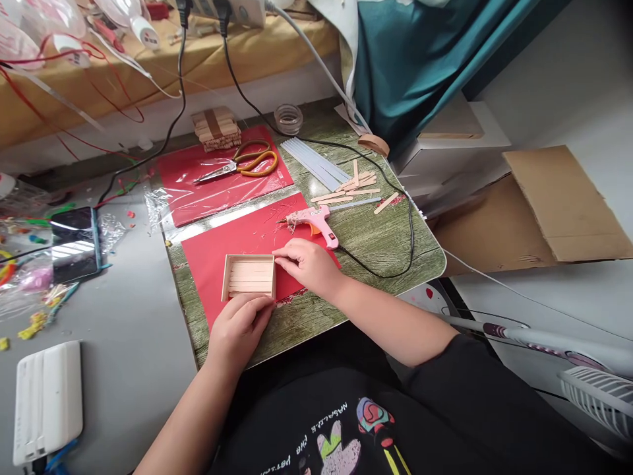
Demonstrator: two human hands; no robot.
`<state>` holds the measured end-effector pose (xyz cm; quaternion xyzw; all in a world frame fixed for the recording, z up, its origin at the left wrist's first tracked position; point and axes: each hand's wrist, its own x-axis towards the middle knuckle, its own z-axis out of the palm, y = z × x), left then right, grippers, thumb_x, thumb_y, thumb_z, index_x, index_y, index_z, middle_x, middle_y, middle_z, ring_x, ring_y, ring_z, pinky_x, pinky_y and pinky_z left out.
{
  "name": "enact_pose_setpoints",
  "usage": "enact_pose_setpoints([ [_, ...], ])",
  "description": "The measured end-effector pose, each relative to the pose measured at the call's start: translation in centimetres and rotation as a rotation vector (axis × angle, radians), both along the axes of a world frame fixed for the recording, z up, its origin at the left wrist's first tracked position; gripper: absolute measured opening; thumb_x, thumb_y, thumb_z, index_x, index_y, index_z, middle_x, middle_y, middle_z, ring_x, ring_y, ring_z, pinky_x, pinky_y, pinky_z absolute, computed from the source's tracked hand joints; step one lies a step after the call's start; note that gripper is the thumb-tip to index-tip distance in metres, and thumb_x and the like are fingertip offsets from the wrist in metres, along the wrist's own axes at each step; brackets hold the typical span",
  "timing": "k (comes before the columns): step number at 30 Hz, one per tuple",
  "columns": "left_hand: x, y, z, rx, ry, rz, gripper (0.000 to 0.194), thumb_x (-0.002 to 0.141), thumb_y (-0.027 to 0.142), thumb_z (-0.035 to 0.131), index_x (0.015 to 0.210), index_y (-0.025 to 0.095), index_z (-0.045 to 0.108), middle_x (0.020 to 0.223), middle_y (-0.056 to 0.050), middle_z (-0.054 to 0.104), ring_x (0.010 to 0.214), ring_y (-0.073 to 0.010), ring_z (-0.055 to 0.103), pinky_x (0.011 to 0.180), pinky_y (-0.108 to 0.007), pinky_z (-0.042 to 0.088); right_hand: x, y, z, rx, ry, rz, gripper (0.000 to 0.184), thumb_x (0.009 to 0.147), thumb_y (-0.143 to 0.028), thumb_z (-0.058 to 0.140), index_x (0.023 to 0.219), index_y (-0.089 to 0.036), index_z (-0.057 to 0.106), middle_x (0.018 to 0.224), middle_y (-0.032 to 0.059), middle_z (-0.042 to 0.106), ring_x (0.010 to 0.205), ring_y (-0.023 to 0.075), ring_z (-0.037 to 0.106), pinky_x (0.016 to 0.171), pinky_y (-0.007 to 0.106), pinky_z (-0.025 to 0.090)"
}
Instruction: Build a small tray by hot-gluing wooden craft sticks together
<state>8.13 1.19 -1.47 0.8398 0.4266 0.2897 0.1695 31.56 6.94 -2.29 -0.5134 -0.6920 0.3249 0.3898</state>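
Note:
A small open box (250, 276) made of wooden craft sticks rests on a red sheet (208, 257), its floor formed by sticks laid side by side. My left hand (240, 330) is closed at the box's near right corner, fingers bent against the near wall and partly hiding it. At the far right corner, my right hand (314, 265) pinches the right wall between thumb and fingers. Just beyond the right hand lies a pink hot glue gun (319, 223) on its side, with glue strands about its nozzle.
Scissors (247, 161) lie on wrapped red sheets (178, 198). Behind them is a banded stack of craft sticks (216, 128). Glue sticks (316, 161) and loose craft sticks (356, 185) lie to the right. The gun's black cord (411, 231) loops along the right edge. A phone (75, 243) lies left.

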Motion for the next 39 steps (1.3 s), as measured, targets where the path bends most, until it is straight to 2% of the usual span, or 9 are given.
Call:
enact_pose_setpoints([
  [9, 0.2, -0.1, 0.3, -0.039, 0.034, 0.067, 0.002, 0.1, 0.026, 0.07, 0.101, 0.025, 0.071, 0.093, -0.001, 0.078, 0.083, -0.0159, 0.073, 0.078, -0.028, 0.059, 0.1, 0.0, -0.2, -0.016, -0.023, 0.01, 0.016, 0.101, -0.019, 0.069, 0.112, -0.02, 0.081, 0.096, 0.0038, 0.072, 0.089, 0.0172, 0.069, 0.086, 0.031, 0.054],
  [12, 0.3, -0.2, 0.5, -0.075, 0.036, 0.105, 0.007, 0.099, 0.031, 0.071, 0.1, 0.025, 0.071, 0.088, 0.0, 0.076, 0.077, -0.0154, 0.071, 0.072, -0.028, 0.058, 0.1, 0.0, -0.3, -0.016, -0.008, 0.005, 0.016, 0.102, -0.021, 0.068, 0.112, -0.02, 0.08, 0.095, 0.0035, 0.071, 0.086, 0.0168, 0.068, 0.085, 0.032, 0.055],
  [18, 0.1, -0.4, 0.3, -0.145, 0.009, 0.122, 0.009, 0.099, 0.034, 0.072, 0.1, 0.025, 0.071, 0.091, -0.001, 0.078, 0.083, -0.0167, 0.074, 0.073, -0.028, 0.058, 0.1, -0.1, -0.3, 0.029, -0.006, -0.017, 0.019, 0.103, -0.016, 0.063, 0.115, -0.017, 0.078, 0.106, 0.0077, 0.071, 0.093, 0.0182, 0.068, 0.09, 0.034, 0.056],
  [23, 0.3, -0.2, 0.7, -0.203, 0.057, 0.125, 0.012, 0.097, 0.037, 0.073, 0.097, 0.025, 0.07, 0.088, 0.001, 0.076, 0.077, -0.0165, 0.072, 0.068, -0.029, 0.056, 0.2, 0.1, -0.4, 0.025, -0.018, 0.011, 0.021, 0.103, -0.013, 0.06, 0.115, -0.016, 0.077, 0.106, 0.008, 0.07, 0.095, 0.0186, 0.069, 0.093, 0.034, 0.056],
  [32, 0.6, -0.6, 0.6, -0.036, 0.108, 0.119, 0.029, 0.092, 0.039, 0.079, 0.109, 0.022, 0.063, 0.1, -0.006, 0.072, 0.09, -0.0219, 0.068, 0.08, -0.035, 0.058, 0.1, 0.3, 0.0, -0.007, -0.078, 0.04, 0.02, 0.1, -0.007, 0.06, 0.103, -0.015, 0.078, 0.102, 0.0075, 0.071, 0.093, 0.0183, 0.068, 0.09, 0.033, 0.055],
  [39, 0.2, -0.5, 0.2, 0.031, 0.161, 0.128, 0.043, 0.09, 0.04, 0.081, 0.12, 0.022, 0.057, 0.108, -0.01, 0.071, 0.101, -0.0285, 0.067, 0.091, -0.043, 0.057, 0.4, 0.3, 0.0, -0.03, -0.058, 0.051, 0.017, 0.094, -0.004, 0.064, 0.095, -0.016, 0.076, 0.095, 0.0041, 0.067, 0.083, 0.0154, 0.063, 0.08, 0.03, 0.053],
])
